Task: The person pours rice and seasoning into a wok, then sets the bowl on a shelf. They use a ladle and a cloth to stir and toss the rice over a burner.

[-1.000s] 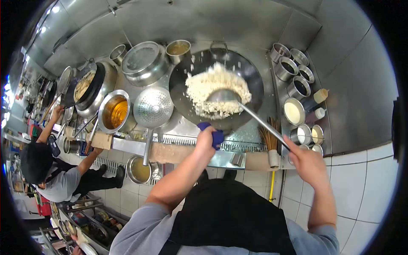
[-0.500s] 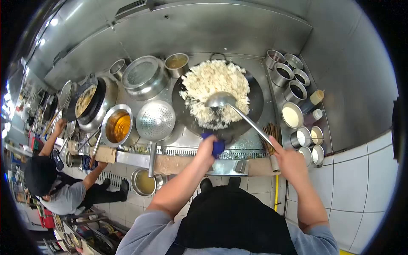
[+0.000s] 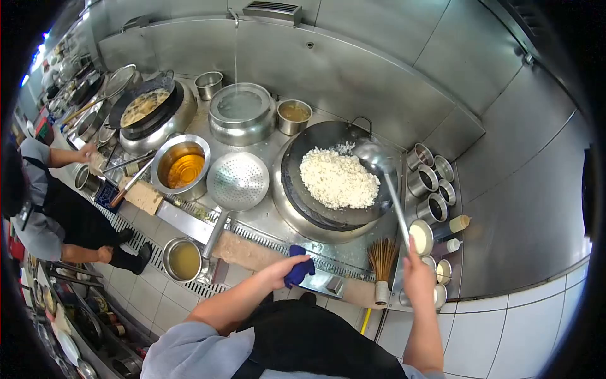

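Note:
White rice [image 3: 339, 178] lies heaped in a dark wok [image 3: 315, 136] on the steel range. My right hand [image 3: 419, 279] grips the long handle of a ladle [image 3: 372, 155], whose bowl rests at the wok's far right side, just beyond the rice. Closed around a bunched blue cloth [image 3: 299, 270], my left hand [image 3: 281, 271] is at the front edge of the range, apart from the wok. A perforated strainer [image 3: 238, 182] lies to the left of the wok, its handle pointing toward me.
At left stand a pot of amber oil [image 3: 185, 170] and a lidded-looking steel pot [image 3: 240, 114] under running water. Seasoning tins [image 3: 432, 208] line the right side near a bamboo brush [image 3: 382, 259]. A co-worker [image 3: 57, 208] stands at far left by another wok [image 3: 144, 107].
My left hand with the cloth has drawn back from the wok's near rim. The ladle has moved to the wok's far right, and the rice has settled into a tighter heap. The view has turned.

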The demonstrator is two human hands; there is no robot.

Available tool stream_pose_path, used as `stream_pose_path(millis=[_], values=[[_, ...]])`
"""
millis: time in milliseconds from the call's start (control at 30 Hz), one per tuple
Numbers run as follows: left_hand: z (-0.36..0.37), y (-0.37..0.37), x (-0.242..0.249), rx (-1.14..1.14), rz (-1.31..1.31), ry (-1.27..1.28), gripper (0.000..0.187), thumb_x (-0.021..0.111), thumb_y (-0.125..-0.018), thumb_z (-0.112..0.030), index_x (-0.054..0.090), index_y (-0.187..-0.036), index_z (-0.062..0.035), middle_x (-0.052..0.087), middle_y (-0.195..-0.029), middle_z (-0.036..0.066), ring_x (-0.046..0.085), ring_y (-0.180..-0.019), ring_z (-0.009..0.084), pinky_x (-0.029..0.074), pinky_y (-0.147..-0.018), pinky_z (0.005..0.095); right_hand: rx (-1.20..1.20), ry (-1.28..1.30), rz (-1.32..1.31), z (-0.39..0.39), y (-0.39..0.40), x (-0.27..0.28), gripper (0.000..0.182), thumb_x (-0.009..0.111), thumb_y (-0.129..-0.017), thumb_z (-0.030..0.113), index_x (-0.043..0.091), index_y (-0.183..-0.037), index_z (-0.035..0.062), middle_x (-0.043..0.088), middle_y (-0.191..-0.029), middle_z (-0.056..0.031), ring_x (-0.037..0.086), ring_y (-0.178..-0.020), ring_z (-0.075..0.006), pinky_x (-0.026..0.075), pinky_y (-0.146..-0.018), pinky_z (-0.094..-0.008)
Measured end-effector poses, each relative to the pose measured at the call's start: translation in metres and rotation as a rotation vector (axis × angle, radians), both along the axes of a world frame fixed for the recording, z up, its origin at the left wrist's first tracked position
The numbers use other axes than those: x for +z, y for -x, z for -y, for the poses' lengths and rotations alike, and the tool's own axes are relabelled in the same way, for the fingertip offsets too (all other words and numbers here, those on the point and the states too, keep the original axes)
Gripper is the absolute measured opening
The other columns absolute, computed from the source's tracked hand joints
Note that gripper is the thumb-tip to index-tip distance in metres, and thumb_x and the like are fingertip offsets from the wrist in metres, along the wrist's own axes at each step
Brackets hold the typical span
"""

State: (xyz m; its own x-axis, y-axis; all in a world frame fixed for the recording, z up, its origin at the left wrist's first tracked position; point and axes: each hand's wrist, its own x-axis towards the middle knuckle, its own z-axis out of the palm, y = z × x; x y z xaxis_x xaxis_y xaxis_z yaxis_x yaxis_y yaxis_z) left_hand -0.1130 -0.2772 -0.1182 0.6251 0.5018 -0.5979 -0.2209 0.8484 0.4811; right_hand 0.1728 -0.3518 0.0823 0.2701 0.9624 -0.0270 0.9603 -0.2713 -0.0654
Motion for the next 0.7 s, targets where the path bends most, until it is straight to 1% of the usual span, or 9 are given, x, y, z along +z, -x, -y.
stream_pose_path(millis=[133, 200, 333, 400, 433, 467, 533, 600, 700], values=[[0.017, 0.011, -0.001, -0.027, -0.006, 0.011, 0.034, 0.063, -0.084, -0.043, 0.060, -0.090, -0.0096, 0.056, -0.069, -0.001, 0.048, -0.047, 0.0087, 0.038, -0.039, 0.0227, 0.087, 0.348, 0.143, -0.076, -0.001, -0.105, 0.067, 0.045, -0.090, 0.018, 0.012, -0.147, 0.0218, 0.065, -0.091, -0.0213, 0.065, -0.080, -0.0355, 0.050, -0.071, -0.0466], [0.019, 0.018, 0.002, -0.016, 0.023, -0.017, 0.035, 0.062, -0.085, -0.043, 0.061, -0.091, -0.0089, 0.057, -0.072, 0.000, 0.050, -0.051, 0.0098, 0.040, -0.041, 0.0237, 0.001, 0.385, 0.159, -0.093, 0.007, -0.107, 0.068, 0.049, -0.088, 0.019, 0.016, -0.147, 0.0206, 0.063, -0.097, -0.0213, 0.063, -0.086, -0.0351, 0.050, -0.074, -0.0439], [0.029, 0.038, 0.004, 0.081, 0.046, 0.030, 0.037, 0.061, -0.087, -0.037, 0.057, -0.108, -0.0068, 0.062, -0.089, 0.005, 0.058, -0.064, 0.0145, 0.049, -0.052, 0.0277, 0.234, 0.074, 0.345, -0.071, 0.021, -0.103, 0.067, 0.055, -0.085, 0.018, 0.024, -0.145, 0.0184, 0.058, -0.105, -0.0201, 0.059, -0.096, -0.0342, 0.049, -0.080, -0.0419], [0.035, 0.053, 0.013, 0.094, 0.054, 0.028, 0.043, 0.063, -0.087, -0.035, 0.054, -0.116, -0.0048, 0.062, -0.097, 0.007, 0.060, -0.075, 0.0160, 0.051, -0.064, 0.0295, 0.402, -0.050, -0.026, -0.049, 0.055, -0.083, 0.061, 0.060, -0.085, 0.024, 0.035, -0.141, 0.0140, 0.054, -0.112, -0.0178, 0.054, -0.108, -0.0297, 0.045, -0.088, -0.0386], [0.035, 0.058, 0.013, 0.099, 0.051, 0.028, 0.043, 0.063, -0.087, -0.035, 0.054, -0.116, -0.0048, 0.062, -0.097, 0.007, 0.060, -0.075, 0.0160, 0.051, -0.064, 0.0295, 0.412, 0.065, -0.359, -0.041, 0.069, -0.088, 0.062, 0.064, -0.082, 0.026, 0.039, -0.137, 0.0108, 0.054, -0.114, -0.0176, 0.053, -0.110, -0.0295, 0.044, -0.090, -0.0378], [0.035, 0.062, 0.012, 0.046, 0.038, -0.125, 0.045, 0.064, -0.085, -0.036, 0.054, -0.116, -0.0041, 0.061, -0.099, 0.006, 0.059, -0.083, 0.0156, 0.050, -0.070, 0.0298, 0.408, 0.183, -0.693, -0.032, 0.085, -0.093, 0.063, 0.068, -0.079, 0.027, 0.043, -0.134, 0.0075, 0.054, -0.116, -0.0174, 0.052, -0.112, -0.0293, 0.043, -0.091, -0.0370], [0.038, 0.068, 0.018, -0.020, 0.022, -0.269, 0.048, 0.066, -0.084, -0.037, 0.054, -0.116, -0.0034, 0.061, -0.101, 0.006, 0.059, -0.092, 0.0152, 0.049, -0.077, 0.0301, 0.536, 0.136, -0.996, -0.019, 0.127, -0.102, 0.060, 0.072, -0.074, 0.026, 0.051, -0.125, 0.0031, 0.053, -0.120, -0.0177, 0.053, -0.112, -0.0279, 0.043, -0.092, -0.0351], [0.037, 0.068, 0.038, -0.087, 0.132, -0.335, 0.052, 0.066, -0.084, -0.037, 0.052, -0.120, -0.0021, 0.060, -0.108, 0.007, 0.058, -0.100, 0.0160, 0.049, -0.083, 0.0300, 0.604, 0.137, -0.952, -0.011, 0.149, -0.111, 0.055, 0.072, -0.074, 0.023, 0.053, -0.121, 0.0020, 0.054, -0.120, -0.0176, 0.054, -0.111, -0.0270, 0.043, -0.092, -0.0346], [0.035, 0.070, 0.036, -0.138, 0.156, -0.347, 0.053, 0.066, -0.084, -0.035, 0.050, -0.123, -0.0015, 0.061, -0.107, 0.008, 0.060, -0.094, 0.0157, 0.050, -0.081, 0.0291, 0.665, 0.109, -0.906, -0.007, 0.153, -0.122, 0.045, 0.070, -0.073, 0.018, 0.055, -0.112, 0.0004, 0.056, -0.115, -0.0165, 0.056, -0.105, -0.0247, 0.045, -0.089, -0.0334]])
